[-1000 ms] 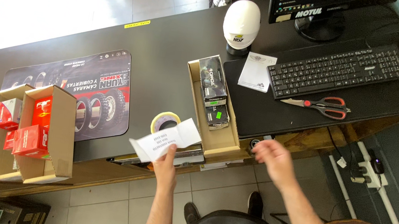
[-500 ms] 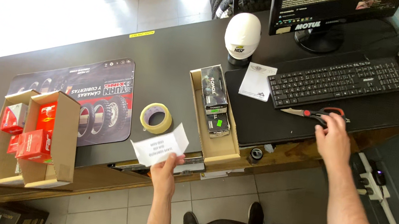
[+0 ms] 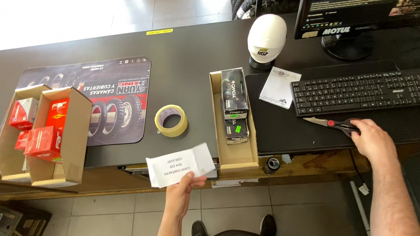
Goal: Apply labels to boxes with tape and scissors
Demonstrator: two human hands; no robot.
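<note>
Scissors with red-and-black handles lie on the black desk mat, just below the keyboard, blades pointing toward nine o'clock. The right hand rests on their handle end at about three o'clock of the tool; its fingers curl over the loops and touch them, but I cannot tell whether they are closed on the handles or only laid there. The blades stick out bare beyond the fingertips.

The left hand pinches a white paper label between thumb and fingers at its lower edge, out past the near edge of the desk, at roughly six o'clock of the yellowish tape roll.

Risks, as I judge them: a loose hold could let the scissors tip point-first as they lift, and the white notepad lies near their tip at eleven o'clock, where a sweeping point could snag it. The open cardboard tray of boxed parts stands between the two hands, so a low pass toward nine o'clock could clip its wall. The label is held only by one edge and droops over open floor; a slack pinch could drop it. Well off at nine o'clock stands a cardboard box of red cartons, out of the way.
</note>
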